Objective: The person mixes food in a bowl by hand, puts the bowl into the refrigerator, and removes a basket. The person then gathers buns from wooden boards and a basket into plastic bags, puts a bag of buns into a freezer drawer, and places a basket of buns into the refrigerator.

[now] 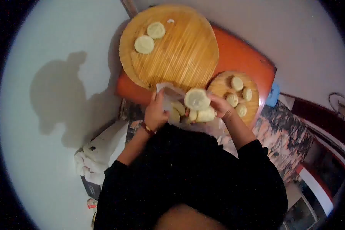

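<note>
My left hand point(155, 114) grips the edge of a clear plastic bag point(165, 87), thumb and fingers closed on it. Several pale bun-like pieces point(176, 111) show in the bag's mouth. In my right hand point(219, 105) is a pale round bun point(197, 99), its flat face turned up toward me. Just below it lies another pale bun point(206, 114), close against the fingers; whether I hold that one too I cannot tell. Both hands are in front of my body, near the front edge of the large round wooden board point(180, 50).
Two flat round buns point(144, 45) sit on the large board's left side, with a small white scrap point(170, 21) nearby. The smaller round board point(250, 111) at right carries several buns point(237, 83). Both boards rest on an orange-red table point(237, 53). A wall point(38, 161) stands at left.
</note>
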`<state>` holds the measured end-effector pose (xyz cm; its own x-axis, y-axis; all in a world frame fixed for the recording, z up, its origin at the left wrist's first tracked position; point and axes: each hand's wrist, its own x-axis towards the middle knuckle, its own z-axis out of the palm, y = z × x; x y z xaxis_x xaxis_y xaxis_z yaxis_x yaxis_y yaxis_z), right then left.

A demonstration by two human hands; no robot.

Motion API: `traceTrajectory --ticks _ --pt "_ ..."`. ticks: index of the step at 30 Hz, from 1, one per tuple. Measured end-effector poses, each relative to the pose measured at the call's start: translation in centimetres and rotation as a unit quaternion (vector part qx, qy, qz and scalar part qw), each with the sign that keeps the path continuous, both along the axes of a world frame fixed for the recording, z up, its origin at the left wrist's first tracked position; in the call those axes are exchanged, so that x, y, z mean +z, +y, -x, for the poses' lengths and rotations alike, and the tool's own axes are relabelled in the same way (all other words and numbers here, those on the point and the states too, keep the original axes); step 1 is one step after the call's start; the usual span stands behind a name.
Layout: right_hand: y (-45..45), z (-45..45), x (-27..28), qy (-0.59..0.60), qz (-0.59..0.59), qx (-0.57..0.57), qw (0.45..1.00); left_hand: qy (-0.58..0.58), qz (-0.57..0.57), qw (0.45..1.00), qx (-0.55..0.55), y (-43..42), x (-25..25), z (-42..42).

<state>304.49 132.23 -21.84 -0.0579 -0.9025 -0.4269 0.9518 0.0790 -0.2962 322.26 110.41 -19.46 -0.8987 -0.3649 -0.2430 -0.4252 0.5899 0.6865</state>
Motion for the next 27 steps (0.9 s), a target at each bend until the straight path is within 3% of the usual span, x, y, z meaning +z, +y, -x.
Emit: traceTrajectory --ticks 2,3,5,6,7,9,10,14,16,17,19,23,25,26,27 --pt "0.7 -0.7 1.5 -0.011 0.031 0.200 0.979 0.023 0.012 0.999 -0.020 -0.4 -0.7 0.2" --pt "0.5 -1.3 2.2 -0.017 0.030 0.195 0.980 0.055 0.025 0.998 -0.035 -0.4 -0.7 0.2" --pt "0.0 -1.9 2.9 0.150 -0.144 0.270 0.940 0.016 0.003 0.999 -0.033 -0.2 -0.5 0.1" --pt "0.1 -3.0 0.4 0.249 -0.110 0.232 0.934 0.028 0.004 0.999 -0.039 -0.2 -0.5 0.0" --pt "1.1 -2.8 -1.7 0.248 -0.110 0.228 0.935 0.041 0.005 0.998 -0.044 -0.1 -0.5 -0.1" --pt "0.6 -2.0 -0.9 0.346 -0.221 0.358 0.839 0.040 0.009 0.998 -0.050 0.3 0.0 0.0" --pt "0.4 -2.3 -0.9 0.382 -0.229 0.315 0.838 0.037 0.012 0.998 -0.050 0.5 0.4 0.0" --pt "0.4 -3.3 -4.0 0.390 -0.307 0.328 0.804 0.024 -0.024 0.998 -0.052 0.9 1.0 -0.2" --pt "1.0 -4.5 -5.7 0.648 -0.363 0.235 0.627 0.055 0.046 0.996 -0.045 1.2 -0.5 -0.8" --pt "0.9 -4.6 -5.0 0.649 -0.362 0.237 0.626 0.056 0.044 0.997 -0.041 1.1 -0.3 -0.7" --pt "0.3 -4.8 -2.9 0.683 -0.467 0.202 0.525 0.029 -0.005 0.999 -0.034 0.8 0.6 -0.5" --pt "2.4 -3.6 -3.8 0.707 -0.404 0.310 0.491 0.046 0.000 0.999 -0.013 0.7 0.8 -0.4" --pt "1.8 -3.1 0.1 0.839 -0.157 0.256 0.454 0.053 -0.024 0.998 -0.029 0.2 -0.1 -0.1" --pt "0.0 -1.6 3.1 0.845 -0.151 0.254 0.446 0.062 -0.018 0.998 -0.023 0.1 -0.3 0.1" --pt "-2.5 -0.3 6.8 0.732 -0.098 0.279 0.614 0.068 -0.027 0.997 -0.021 0.2 -0.4 -0.1"
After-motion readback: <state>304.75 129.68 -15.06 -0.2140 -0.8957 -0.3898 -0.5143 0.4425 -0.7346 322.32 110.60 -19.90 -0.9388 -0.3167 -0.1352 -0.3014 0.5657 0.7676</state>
